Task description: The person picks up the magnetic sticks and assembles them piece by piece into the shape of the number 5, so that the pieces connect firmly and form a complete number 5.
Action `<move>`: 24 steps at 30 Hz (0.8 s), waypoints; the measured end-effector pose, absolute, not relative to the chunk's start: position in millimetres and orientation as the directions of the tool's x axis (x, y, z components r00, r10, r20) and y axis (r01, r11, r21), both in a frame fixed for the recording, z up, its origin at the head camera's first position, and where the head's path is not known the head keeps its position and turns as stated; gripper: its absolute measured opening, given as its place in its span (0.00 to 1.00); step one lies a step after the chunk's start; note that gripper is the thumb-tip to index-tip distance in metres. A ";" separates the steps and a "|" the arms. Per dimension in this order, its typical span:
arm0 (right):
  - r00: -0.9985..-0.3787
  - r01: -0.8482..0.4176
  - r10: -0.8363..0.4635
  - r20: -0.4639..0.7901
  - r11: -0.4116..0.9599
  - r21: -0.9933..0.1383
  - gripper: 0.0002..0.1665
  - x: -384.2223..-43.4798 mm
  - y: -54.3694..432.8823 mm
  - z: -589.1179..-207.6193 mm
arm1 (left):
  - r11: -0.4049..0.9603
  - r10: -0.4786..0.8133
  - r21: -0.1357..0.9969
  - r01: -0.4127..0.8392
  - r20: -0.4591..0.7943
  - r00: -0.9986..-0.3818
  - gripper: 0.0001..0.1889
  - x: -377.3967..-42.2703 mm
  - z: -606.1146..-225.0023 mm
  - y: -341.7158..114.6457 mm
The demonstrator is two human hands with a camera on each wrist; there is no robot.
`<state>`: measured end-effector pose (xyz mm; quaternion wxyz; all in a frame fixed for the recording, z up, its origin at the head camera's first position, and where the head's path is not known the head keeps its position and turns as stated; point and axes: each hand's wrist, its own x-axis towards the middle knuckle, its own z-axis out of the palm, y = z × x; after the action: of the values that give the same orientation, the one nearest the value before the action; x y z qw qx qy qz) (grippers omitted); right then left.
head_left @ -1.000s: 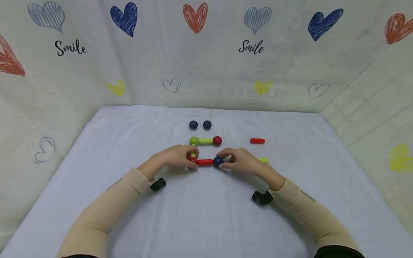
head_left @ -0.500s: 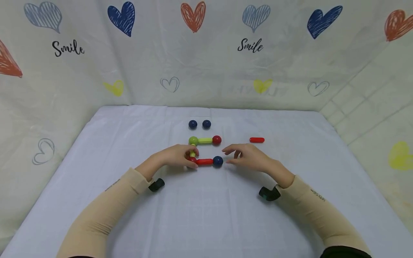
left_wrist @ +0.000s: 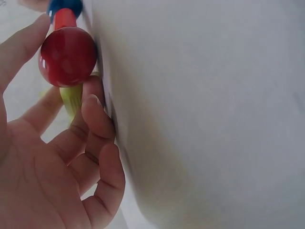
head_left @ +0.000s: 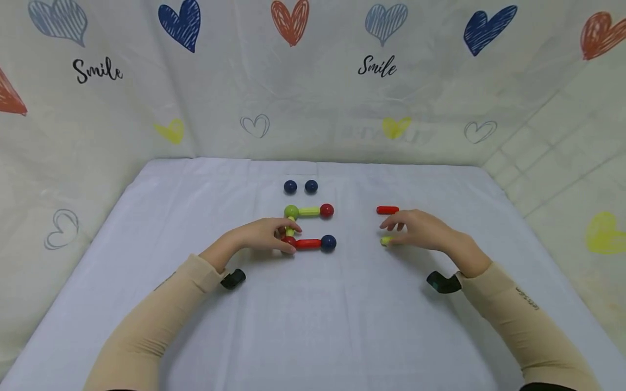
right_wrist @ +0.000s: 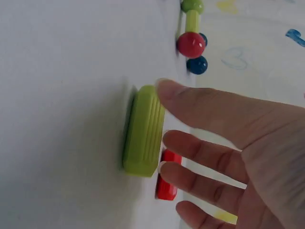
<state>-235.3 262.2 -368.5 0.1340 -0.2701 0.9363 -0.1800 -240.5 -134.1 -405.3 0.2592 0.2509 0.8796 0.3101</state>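
My left hand (head_left: 261,233) holds the red ball (left_wrist: 69,57) at the near-left corner of a ball-and-stick assembly, thumb and fingers curled round it. From that ball a red stick (head_left: 308,244) runs right to a blue ball (head_left: 329,243). A yellow-green stick (left_wrist: 71,99) runs back to a green ball (head_left: 290,211), which another yellow-green stick (head_left: 309,211) joins to a second red ball (head_left: 326,210). My right hand (head_left: 425,231) hovers over a loose yellow-green stick (right_wrist: 144,133), thumb by one end, fingers spread and not closed round it.
A loose red stick (head_left: 387,210) lies just behind the right hand. Two dark blue balls (head_left: 290,187) sit side by side behind the assembly. White cloth (head_left: 303,326) covers the table, and a heart-printed curtain (head_left: 313,98) hangs at its back.
My right hand has let go of the blue ball and moved right to the loose yellow-green stick. The left hand stays at the red ball. The head view has shifted slightly.
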 end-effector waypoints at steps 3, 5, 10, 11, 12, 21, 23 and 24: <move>-0.812 -0.462 -0.556 -0.180 0.800 -0.383 0.18 -235.4 265.5 -368.6 | 0.676 0.609 0.679 0.286 -0.297 -0.736 0.26 -241.3 -406.1 -135.6; -0.805 -0.467 -0.561 -0.195 0.801 -0.375 0.17 -236.3 266.8 -370.4 | 0.674 0.613 0.681 0.287 -0.297 -0.732 0.27 -241.4 -405.8 -136.0; -0.801 -0.463 -0.559 -0.216 0.806 -0.370 0.13 -239.5 267.2 -376.1 | 0.675 0.616 0.679 0.290 -0.301 -0.728 0.27 -241.4 -406.4 -136.7; -0.800 -0.464 -0.560 -0.215 0.804 -0.372 0.13 -239.9 267.3 -376.9 | 0.675 0.616 0.677 0.292 -0.301 -0.728 0.27 -241.3 -406.7 -136.6; -0.800 -0.462 -0.559 -0.216 0.805 -0.372 0.12 -239.8 267.2 -377.2 | 0.676 0.616 0.676 0.292 -0.301 -0.728 0.27 -241.3 -407.0 -136.6; -0.796 -0.491 -0.586 -0.150 0.770 -0.407 0.13 -235.3 255.5 -374.6 | 0.675 0.619 0.676 0.297 -0.298 -0.727 0.28 -240.4 -406.9 -136.1; -0.789 -0.479 -0.599 -0.139 0.740 -0.472 0.14 -234.3 249.7 -375.6 | 0.673 0.619 0.676 0.299 -0.294 -0.728 0.28 -240.4 -406.7 -136.2; -0.785 -0.465 -0.603 -0.141 0.725 -0.508 0.14 -234.0 246.9 -376.9 | 0.673 0.619 0.676 0.300 -0.292 -0.729 0.28 -240.5 -406.7 -136.2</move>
<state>-234.0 246.9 -376.9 0.1499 -0.2912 0.9165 -0.2296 -240.5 -136.2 -406.7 0.2587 0.2619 0.8772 0.3082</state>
